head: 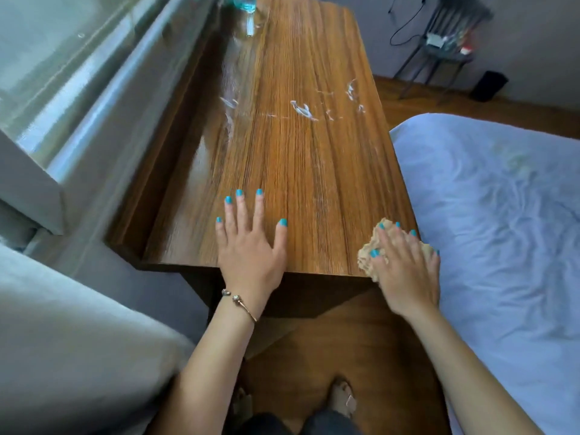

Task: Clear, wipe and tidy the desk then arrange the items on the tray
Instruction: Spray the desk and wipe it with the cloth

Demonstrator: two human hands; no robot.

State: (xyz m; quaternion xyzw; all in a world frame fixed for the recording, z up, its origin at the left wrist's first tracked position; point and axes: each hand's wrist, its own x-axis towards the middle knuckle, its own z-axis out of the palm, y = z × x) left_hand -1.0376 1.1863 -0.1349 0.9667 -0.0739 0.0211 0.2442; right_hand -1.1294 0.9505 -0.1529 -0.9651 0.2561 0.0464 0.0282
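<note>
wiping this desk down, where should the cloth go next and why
Probably push the cloth forward under the right hand toward the white foam streaks at mid-desk. The cloth sits at the near right corner of the desk, the streaks lie unwiped farther up, and the left hand rests flat, bracing.

- Both forearms are bare, with no sleeves showing.
- Left hand (249, 246) and right hand (405, 265) wear turquoise nail polish.
- A thin gold-toned bangle (240, 304) circles the left wrist.
- Feet wear what may be light sandals (343, 398).
</note>
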